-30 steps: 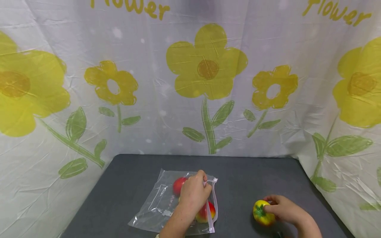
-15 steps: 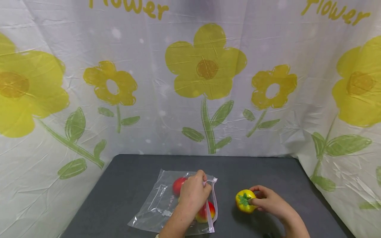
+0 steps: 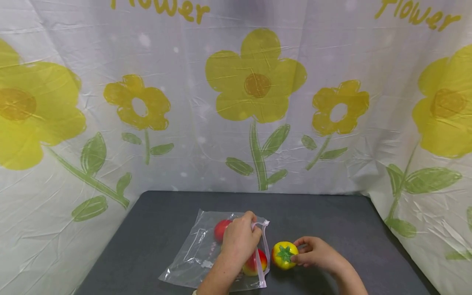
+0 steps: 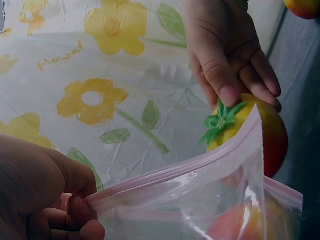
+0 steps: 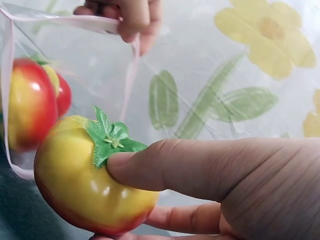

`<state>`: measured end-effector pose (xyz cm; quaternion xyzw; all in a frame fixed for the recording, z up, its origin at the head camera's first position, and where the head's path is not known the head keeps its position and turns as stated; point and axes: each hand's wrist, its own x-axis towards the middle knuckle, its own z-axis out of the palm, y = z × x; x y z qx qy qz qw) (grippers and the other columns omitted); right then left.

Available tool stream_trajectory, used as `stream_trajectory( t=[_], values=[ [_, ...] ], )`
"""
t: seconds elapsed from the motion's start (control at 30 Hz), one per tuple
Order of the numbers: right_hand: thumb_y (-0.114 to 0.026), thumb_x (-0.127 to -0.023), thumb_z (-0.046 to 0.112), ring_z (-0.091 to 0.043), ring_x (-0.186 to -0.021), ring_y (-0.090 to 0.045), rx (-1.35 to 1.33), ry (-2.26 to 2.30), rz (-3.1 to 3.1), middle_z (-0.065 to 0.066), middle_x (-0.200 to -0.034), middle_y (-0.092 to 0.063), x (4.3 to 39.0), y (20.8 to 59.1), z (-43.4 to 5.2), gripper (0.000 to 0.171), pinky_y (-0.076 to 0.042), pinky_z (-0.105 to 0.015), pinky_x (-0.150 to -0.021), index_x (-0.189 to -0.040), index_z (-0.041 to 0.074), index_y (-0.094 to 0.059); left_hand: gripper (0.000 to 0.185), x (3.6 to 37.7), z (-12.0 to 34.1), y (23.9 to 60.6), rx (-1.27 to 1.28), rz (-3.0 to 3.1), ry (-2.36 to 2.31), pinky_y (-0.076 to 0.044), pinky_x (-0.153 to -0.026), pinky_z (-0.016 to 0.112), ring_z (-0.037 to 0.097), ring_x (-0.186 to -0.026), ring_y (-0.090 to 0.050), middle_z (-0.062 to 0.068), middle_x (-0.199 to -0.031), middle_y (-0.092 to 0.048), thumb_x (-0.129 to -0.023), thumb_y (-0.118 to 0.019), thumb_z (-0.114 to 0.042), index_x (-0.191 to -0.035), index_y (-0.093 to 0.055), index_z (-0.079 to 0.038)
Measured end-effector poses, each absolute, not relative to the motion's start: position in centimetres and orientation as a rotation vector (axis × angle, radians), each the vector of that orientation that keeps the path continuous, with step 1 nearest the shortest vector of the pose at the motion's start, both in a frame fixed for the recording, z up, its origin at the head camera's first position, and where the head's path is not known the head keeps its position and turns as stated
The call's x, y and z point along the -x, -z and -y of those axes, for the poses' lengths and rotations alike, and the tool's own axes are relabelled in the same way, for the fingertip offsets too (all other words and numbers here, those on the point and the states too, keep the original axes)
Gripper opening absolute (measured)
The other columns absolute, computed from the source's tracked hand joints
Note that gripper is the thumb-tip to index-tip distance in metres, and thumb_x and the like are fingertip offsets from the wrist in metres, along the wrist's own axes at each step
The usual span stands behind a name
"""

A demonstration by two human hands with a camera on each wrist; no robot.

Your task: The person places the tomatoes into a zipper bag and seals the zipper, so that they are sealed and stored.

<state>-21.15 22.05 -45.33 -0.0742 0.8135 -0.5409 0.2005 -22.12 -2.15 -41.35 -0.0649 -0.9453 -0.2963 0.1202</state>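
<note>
1. Two red-and-yellow fruits lie inside the clear zip bag, low and left of centre on the dark table.
2. My left hand pinches the bag's pink-edged mouth between thumb and curled fingers, holding it up and open.
3. Just right of that mouth, my right hand grips a yellow tomato, thumb on its green stem, fingers wrapped beneath, lower centre.

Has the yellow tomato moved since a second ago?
Yes. The yellow tomato, held by the right hand, moved left across the table toward the bag.
</note>
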Motion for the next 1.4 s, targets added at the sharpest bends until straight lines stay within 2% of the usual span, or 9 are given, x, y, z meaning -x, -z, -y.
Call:
stream_trajectory(
  t=[0.17, 0.4, 0.6, 0.9, 1.03, 1.17, 1.4],
  values=[
    [-0.074, -0.078, 0.017, -0.022, -0.073, -0.065, 0.224, 1.502, -2.273, -0.01, -0.085, -0.067, 21.0, 45.5, -21.0, 0.045, -0.053, -0.041, -0.066, -0.11, -0.008, -0.055, 0.025, 22.1, 2.1, 41.2, 0.182, 2.779, 0.865, -0.046, -0.06, 0.033, 0.013, -0.056, -0.048, -0.005, -0.067, -0.056, -0.078, -0.067, -0.022, -0.102, -0.066, -0.014],
    [-0.074, -0.078, 0.018, -0.021, -0.069, -0.065, 0.215, 1.51, -2.303, -0.01, -0.083, -0.067, 20.8, 45.7, -19.3, 0.045, -0.054, -0.04, -0.063, -0.109, -0.009, -0.055, 0.022, 21.9, 2.1, 41.2, 0.196, 2.746, 0.875, -0.046, -0.058, 0.033, 0.014, -0.057, -0.05, -0.003, -0.07, -0.059, -0.077, -0.066, -0.021, -0.098, -0.066, -0.013],
    [-0.075, -0.078, 0.023, -0.022, -0.068, -0.065, 0.201, 1.511, -2.353, -0.009, -0.085, -0.067, 20.7, 45.9, -18.1, 0.049, -0.053, -0.039, -0.061, -0.11, -0.009, -0.055, 0.022, 21.9, 2.0, 41.2, 0.16, 2.792, 0.9, -0.052, -0.066, 0.036, 0.015, -0.062, -0.054, -0.003, -0.074, -0.062, -0.078, -0.067, -0.023, -0.098, -0.066, -0.013],
    [-0.077, -0.075, 0.027, -0.014, -0.059, -0.055, 0.204, 1.482, -2.473, -0.005, -0.072, -0.06, 20.8, 46.5, -16.5, 0.048, -0.048, -0.031, -0.054, -0.106, -0.007, -0.061, 0.022, 22.0, 2.0, 41.1, 0.159, 2.811, 0.915, -0.051, -0.065, 0.034, 0.013, -0.059, -0.052, -0.003, -0.073, -0.062, -0.079, -0.068, -0.023, -0.099, -0.065, -0.013],
    [-0.078, -0.074, 0.029, -0.014, -0.06, -0.056, 0.183, 1.479, -2.506, -0.004, -0.073, -0.061, 20.8, 46.8, -15.7, 0.049, -0.048, -0.031, -0.054, -0.105, -0.006, -0.061, 0.023, 22.1, 2.1, 41.1, 0.171, 2.807, 0.915, -0.049, -0.06, 0.031, 0.012, -0.056, -0.05, -0.004, -0.068, -0.058, -0.079, -0.066, -0.023, -0.1, -0.065, -0.012],
    [-0.078, -0.073, 0.026, -0.015, -0.06, -0.057, 0.207, 1.494, -2.544, -0.004, -0.075, -0.061, 20.6, 47.0, -14.9, 0.047, -0.049, -0.031, -0.054, -0.104, -0.006, -0.061, 0.025, 22.0, 2.2, 41.2, 0.2, 2.783, 0.913, -0.04, -0.049, 0.028, 0.013, -0.048, -0.044, -0.004, -0.057, -0.049, -0.079, -0.065, -0.022, -0.1, -0.065, -0.01],
    [-0.075, -0.077, 0.014, -0.019, -0.069, -0.064, 0.333, 1.625, -2.478, -0.009, -0.085, -0.065, 20.2, 47.3, -13.7, 0.04, -0.052, -0.032, -0.056, -0.105, -0.009, -0.059, 0.024, 21.9, 2.3, 41.3, 0.221, 2.728, 0.888, -0.045, -0.055, 0.029, 0.014, -0.053, -0.049, -0.004, -0.064, -0.056, -0.077, -0.068, -0.023, -0.098, -0.066, -0.011]
  ],
)
